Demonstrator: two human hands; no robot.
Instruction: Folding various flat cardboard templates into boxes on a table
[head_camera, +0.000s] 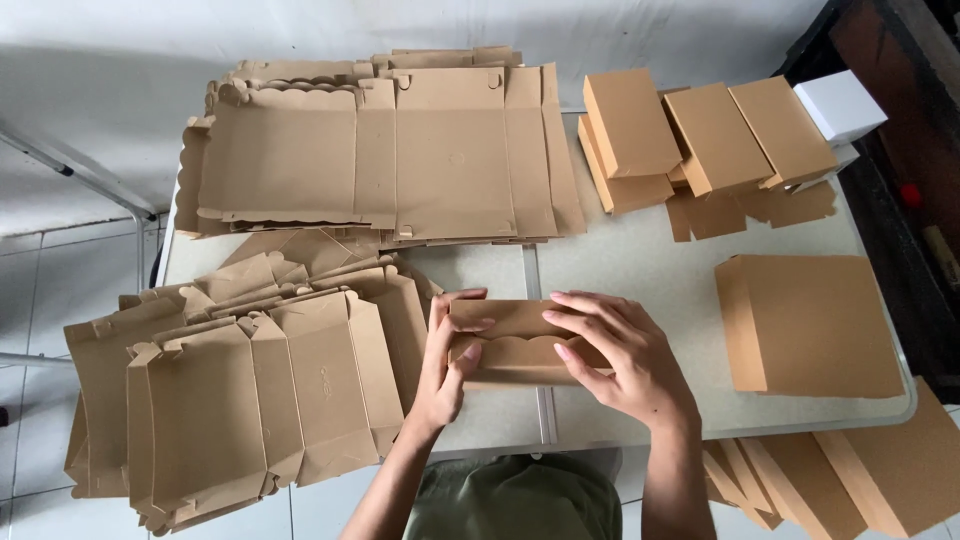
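Note:
A small brown cardboard box (515, 322) with a scalloped flap sits at the near middle of the table, held between both hands. My left hand (447, 362) grips its left end, thumb on the front and fingers over the top. My right hand (620, 352) lies over its right part, fingers pressing the flap down. A pile of flat, partly folded box blanks (250, 390) lies just left of my left hand.
A larger stack of flat blanks (390, 150) covers the far left of the table (620, 260). Several closed brown boxes (710, 135) and a white box (838, 105) stand far right. A big closed box (810, 322) sits near right; more boxes (850, 480) lie below the table edge.

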